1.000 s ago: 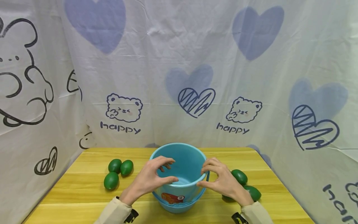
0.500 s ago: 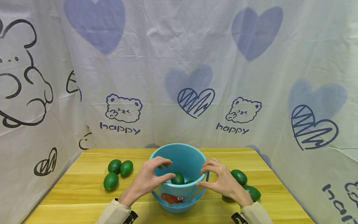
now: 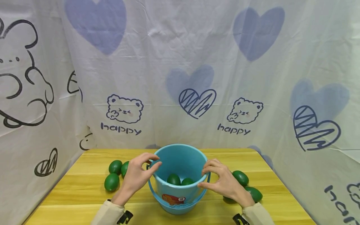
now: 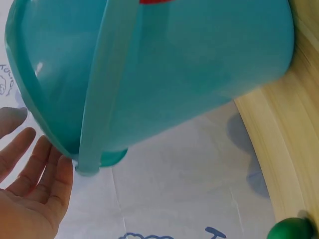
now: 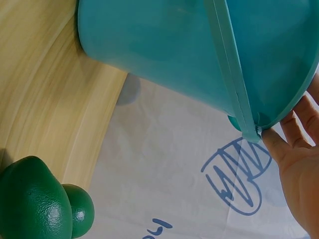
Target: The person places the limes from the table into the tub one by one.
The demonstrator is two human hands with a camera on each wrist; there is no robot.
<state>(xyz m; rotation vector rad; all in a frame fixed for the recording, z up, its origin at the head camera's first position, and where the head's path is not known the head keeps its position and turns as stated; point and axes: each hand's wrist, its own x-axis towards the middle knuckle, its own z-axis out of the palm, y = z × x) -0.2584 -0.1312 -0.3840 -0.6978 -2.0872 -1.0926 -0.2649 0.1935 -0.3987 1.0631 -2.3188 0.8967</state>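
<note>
A light blue bucket [image 3: 182,156] stands upright in the middle of the table, its handle hanging down at the front. Two glossy dark green oval fruits, the left fruit [image 3: 173,179] and the right fruit [image 3: 187,181], lie at its bottom. At the left rim is my left hand [image 3: 137,175], thumb and fingers spread apart with nothing between them; the left wrist view has its fingertips right at the rim. My right hand [image 3: 222,179] holds the right rim, thumb toward the front. Part of the bucket's inside is hidden behind the front wall.
Left of the bucket, several green fruits [image 3: 112,182] lie in a cluster, one partly behind my left hand. More fruits [image 3: 254,193] lie at the right, partly hidden by my right forearm. A printed white cloth [image 3: 180,131] hangs behind the wooden table [image 3: 70,197].
Two green fruits have come into sight on the bucket's bottom, the front one shifting slightly left. My left hand has drawn back leftward from over the bucket. The right hand has stayed put.
</note>
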